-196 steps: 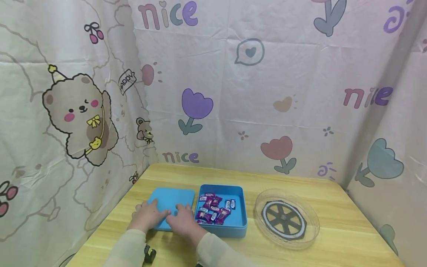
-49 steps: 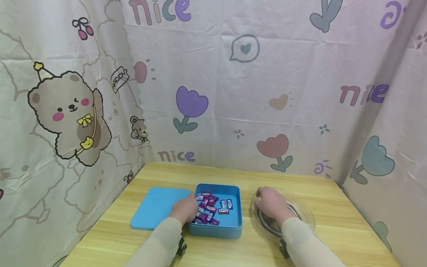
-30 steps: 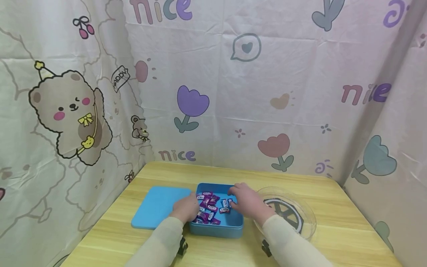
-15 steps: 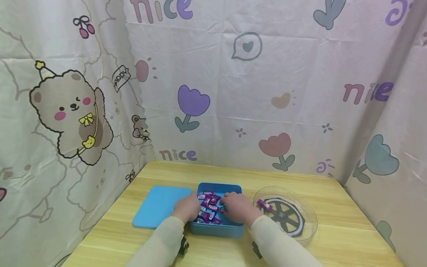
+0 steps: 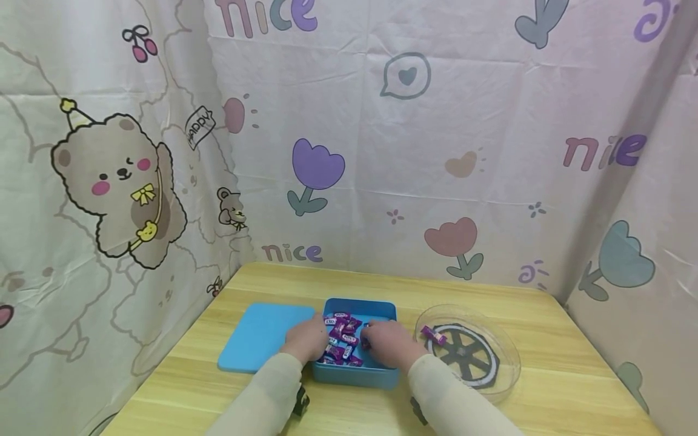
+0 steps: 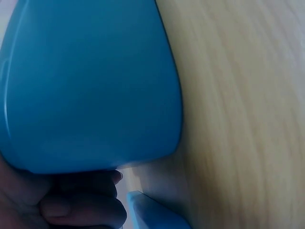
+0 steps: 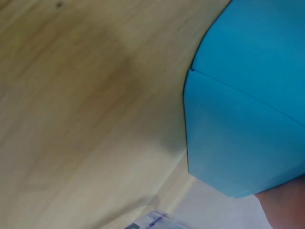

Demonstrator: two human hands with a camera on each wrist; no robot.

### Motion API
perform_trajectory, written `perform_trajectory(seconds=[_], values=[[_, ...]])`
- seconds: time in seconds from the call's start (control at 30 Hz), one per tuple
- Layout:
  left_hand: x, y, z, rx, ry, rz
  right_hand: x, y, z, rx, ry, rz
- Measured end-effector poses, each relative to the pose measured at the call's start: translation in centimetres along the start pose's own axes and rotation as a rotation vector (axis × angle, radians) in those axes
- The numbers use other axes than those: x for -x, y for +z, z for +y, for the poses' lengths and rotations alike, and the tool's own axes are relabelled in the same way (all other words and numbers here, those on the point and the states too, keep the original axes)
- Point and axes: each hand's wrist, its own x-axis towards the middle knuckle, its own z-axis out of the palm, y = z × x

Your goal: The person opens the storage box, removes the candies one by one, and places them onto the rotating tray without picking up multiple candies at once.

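Observation:
A blue box [image 5: 357,378] holds several purple-wrapped candies [image 5: 339,330], heaped mostly along its left side. My left hand [image 5: 307,338] grips the box's left wall; in the left wrist view the curled fingers [image 6: 86,210] lie against its outside. Reaching over the right wall, my right hand [image 5: 391,344] has its fingertips down inside the box, pinching a dark-wrapped candy [image 5: 366,336] that they partly cover. To the right stands a clear round dish [image 5: 511,369] with a dark spoked wheel pattern, and one purple candy [image 5: 433,335] lies in it.
A flat blue lid [image 5: 256,339] lies on the wooden table [image 5: 349,418] left of the box. Patterned curtains [image 5: 382,151] close off the back and both sides. In the right wrist view the clear dish [image 7: 157,222] shows at the bottom edge.
My right hand has moved from the dish back into the box, and its fingers have closed on a candy. A purple candy now lies in the dish. My left hand stays on the box.

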Motion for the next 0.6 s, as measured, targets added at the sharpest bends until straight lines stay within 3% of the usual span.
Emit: perform_trajectory(seconds=[0.4, 0.6], values=[[-0.3, 0.1, 0.1, -0.007, -0.011, -0.006, -0.1, -0.1, 0.0, -0.025, 0.02, 0.0], [-0.2, 0.2, 0.0, 0.017, -0.021, -0.008, 0.1, -1.1, 0.5, -0.069, 0.035, 0.038]])
